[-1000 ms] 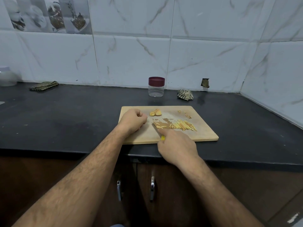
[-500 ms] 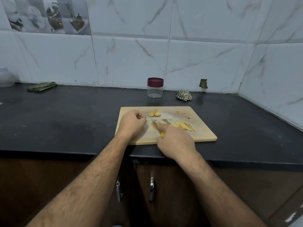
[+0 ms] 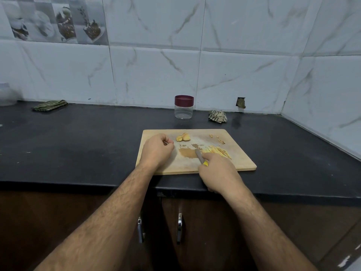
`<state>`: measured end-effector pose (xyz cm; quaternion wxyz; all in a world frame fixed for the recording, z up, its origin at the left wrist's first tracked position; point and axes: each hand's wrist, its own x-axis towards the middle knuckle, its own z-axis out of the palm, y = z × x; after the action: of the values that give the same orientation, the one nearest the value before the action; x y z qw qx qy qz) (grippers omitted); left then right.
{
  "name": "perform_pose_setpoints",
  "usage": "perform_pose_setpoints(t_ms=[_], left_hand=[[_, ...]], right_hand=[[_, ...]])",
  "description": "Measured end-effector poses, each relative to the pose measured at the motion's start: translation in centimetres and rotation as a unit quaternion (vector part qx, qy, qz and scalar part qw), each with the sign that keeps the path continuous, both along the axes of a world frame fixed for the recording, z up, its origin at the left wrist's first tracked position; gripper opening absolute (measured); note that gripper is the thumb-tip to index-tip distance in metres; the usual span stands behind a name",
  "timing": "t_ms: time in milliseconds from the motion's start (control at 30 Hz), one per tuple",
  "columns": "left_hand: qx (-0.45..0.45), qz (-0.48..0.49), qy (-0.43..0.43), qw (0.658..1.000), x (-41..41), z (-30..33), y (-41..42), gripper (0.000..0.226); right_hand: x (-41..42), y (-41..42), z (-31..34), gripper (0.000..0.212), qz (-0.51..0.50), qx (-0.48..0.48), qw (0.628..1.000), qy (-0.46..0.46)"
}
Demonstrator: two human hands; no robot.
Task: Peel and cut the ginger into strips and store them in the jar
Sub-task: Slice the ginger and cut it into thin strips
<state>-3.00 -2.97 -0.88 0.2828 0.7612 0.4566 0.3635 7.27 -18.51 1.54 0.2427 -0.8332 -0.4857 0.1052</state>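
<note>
A pale yellow peeled chunk of ginger (image 3: 182, 137) lies near the far edge of the light wooden cutting board (image 3: 242, 163), and a heap of thin yellow ginger strips (image 3: 218, 151) sits to its right, beside a brownish smear of peel. The right hand (image 3: 218, 174) grips a yellow-handled knife (image 3: 200, 157), forefinger along the blade. The left hand (image 3: 157, 151) rests curled on the board; whether it holds anything I cannot tell. The clear plastic jar with maroon lid (image 3: 183, 107) stands closed behind the board, with no readable label.

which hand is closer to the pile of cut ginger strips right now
Right. The right hand, gripping the knife, sits beside the strips. The left hand rests curled at the board's far left.
</note>
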Motion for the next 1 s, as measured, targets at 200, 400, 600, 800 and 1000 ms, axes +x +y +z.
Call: perform_pose_setpoints(t_ms=[200,400,600,800,1000], left_hand=[[-0.002,0.002,0.027,1.0,0.4,-0.1,0.7,0.011],[0.003,-0.019,0.075,0.997,1.4,1.3,2.1,0.006],[0.092,-0.044,0.13,0.986,3.9,2.6,3.3,0.026],[0.136,-0.073,0.24,0.958,5.5,2.4,4.2,0.031],[0.193,-0.048,0.28,0.939,5.7,2.1,4.0,0.021]], right_hand=[[0.4,1.0,0.6,0.046,-0.009,0.032,0.999,0.023],[0.4,2.5,0.6,0.042,-0.006,0.059,0.996,0.072],[0.4,3.6,0.5,0.036,-0.021,0.064,0.991,0.117],[1.0,3.5,-0.1,0.029,-0.022,0.077,0.981,0.178],[1.6,3.8,-0.8,0.023,-0.025,0.095,0.974,0.203]])
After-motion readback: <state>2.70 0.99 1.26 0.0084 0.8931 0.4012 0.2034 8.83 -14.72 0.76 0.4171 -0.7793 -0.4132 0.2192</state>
